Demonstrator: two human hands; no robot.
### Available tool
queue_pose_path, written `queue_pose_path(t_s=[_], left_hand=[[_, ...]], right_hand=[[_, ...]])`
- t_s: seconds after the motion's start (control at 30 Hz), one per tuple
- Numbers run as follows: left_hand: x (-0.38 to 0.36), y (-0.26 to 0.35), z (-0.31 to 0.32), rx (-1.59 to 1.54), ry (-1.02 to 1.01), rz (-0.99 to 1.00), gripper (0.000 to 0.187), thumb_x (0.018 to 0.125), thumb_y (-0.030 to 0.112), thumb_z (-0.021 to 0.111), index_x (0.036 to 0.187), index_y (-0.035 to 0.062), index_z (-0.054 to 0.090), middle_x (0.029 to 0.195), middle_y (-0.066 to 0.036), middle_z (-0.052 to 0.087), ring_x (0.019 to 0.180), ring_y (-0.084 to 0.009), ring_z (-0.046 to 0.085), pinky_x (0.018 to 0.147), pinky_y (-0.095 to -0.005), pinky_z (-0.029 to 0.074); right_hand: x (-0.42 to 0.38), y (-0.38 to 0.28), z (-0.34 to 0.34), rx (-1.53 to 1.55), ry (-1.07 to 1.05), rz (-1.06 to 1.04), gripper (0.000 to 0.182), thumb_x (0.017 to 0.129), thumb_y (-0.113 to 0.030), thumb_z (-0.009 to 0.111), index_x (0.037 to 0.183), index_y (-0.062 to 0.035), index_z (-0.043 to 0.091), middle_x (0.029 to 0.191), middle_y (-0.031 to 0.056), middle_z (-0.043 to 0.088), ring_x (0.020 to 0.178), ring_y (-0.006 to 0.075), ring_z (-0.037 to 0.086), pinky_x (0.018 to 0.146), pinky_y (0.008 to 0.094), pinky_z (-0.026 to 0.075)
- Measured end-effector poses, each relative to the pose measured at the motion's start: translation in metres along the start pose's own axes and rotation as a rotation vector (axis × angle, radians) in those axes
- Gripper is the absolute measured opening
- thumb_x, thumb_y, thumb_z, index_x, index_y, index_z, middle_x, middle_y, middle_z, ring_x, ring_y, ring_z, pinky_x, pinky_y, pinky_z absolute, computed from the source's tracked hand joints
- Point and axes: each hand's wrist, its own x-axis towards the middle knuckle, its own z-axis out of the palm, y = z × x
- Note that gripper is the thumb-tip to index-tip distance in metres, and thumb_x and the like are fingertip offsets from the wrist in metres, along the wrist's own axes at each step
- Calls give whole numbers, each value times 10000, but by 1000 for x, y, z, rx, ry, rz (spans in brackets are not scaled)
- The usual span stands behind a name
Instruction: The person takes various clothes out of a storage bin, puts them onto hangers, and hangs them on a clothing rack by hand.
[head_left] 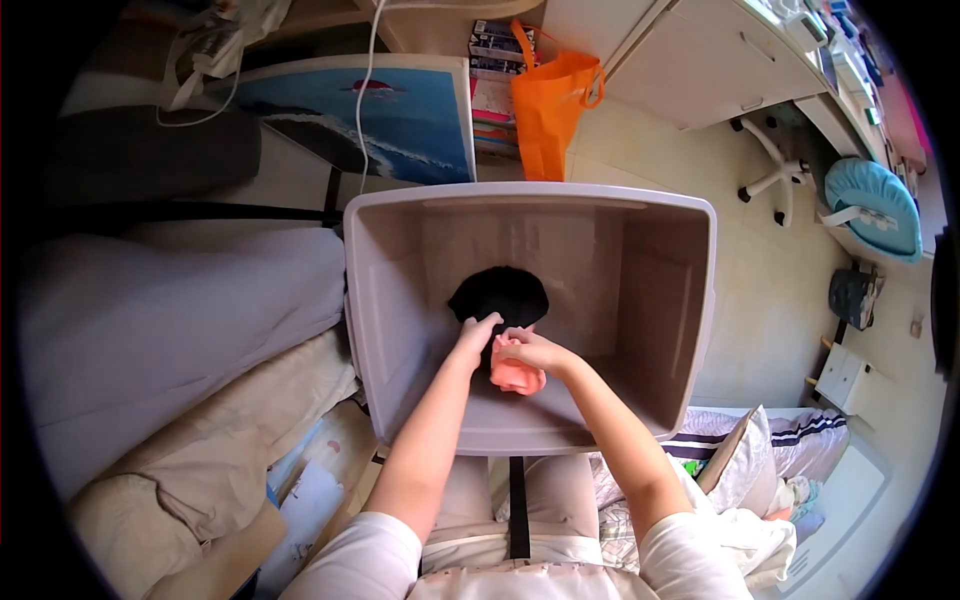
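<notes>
A large grey-mauve plastic bin (530, 445) stands in front of my knees, its opening facing me. Inside it is a black, soft-looking bundle (500, 292); its exact kind cannot be made out. My left hand (478, 335) is at the bundle's lower left edge, thumb showing and the other fingers partly hidden, and it appears to grip the black material. Just to the right, my right hand (530, 350) is closed on a crumpled coral-pink cloth (515, 376), which hangs below the fingers. Both hands are close together over the bin's interior.
Behind the bin, a framed seascape painting (400, 115) leans beside an orange bag (550, 110). Grey bedding (190, 320) lies on the left. A white chair base (780, 175) is at the back right. Pillows and fabric (740, 470) lie at the lower right.
</notes>
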Motion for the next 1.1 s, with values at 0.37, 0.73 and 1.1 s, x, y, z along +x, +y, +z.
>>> queue_pose_path(t_s=[0.37, 0.73, 1.1], left_hand=[[-315, 157, -117, -458, -596, 105, 806, 571, -64, 698, 1336, -34, 447, 1269, -159, 572, 1213, -284, 525, 1064, -407, 381], [-498, 238, -142, 294, -554, 1052, 751, 701, -96, 671, 1397, 62, 438, 1213, -90, 607, 1077, -156, 572, 904, -290, 454], [-491, 210, -177, -1037, -940, 941, 299, 941, 289, 558, 1087, 30, 528, 1063, -180, 638, 970, -307, 640, 878, -409, 526]], right_hand=[[-184, -79, -26, 545, 68, -352, 576, 869, 112, 443, 1381, -138, 361, 1309, 110, 475, 1079, 202, 564, 822, 297, 534], [-272, -193, 35, 286, 56, -715, 549, 883, -90, 640, 1387, -36, 429, 1351, 71, 486, 1168, 160, 505, 976, 278, 420], [-376, -181, 17, -250, 606, -897, 534, 895, -157, 644, 1370, -31, 436, 1365, 59, 497, 1196, 173, 487, 1031, 288, 365]])
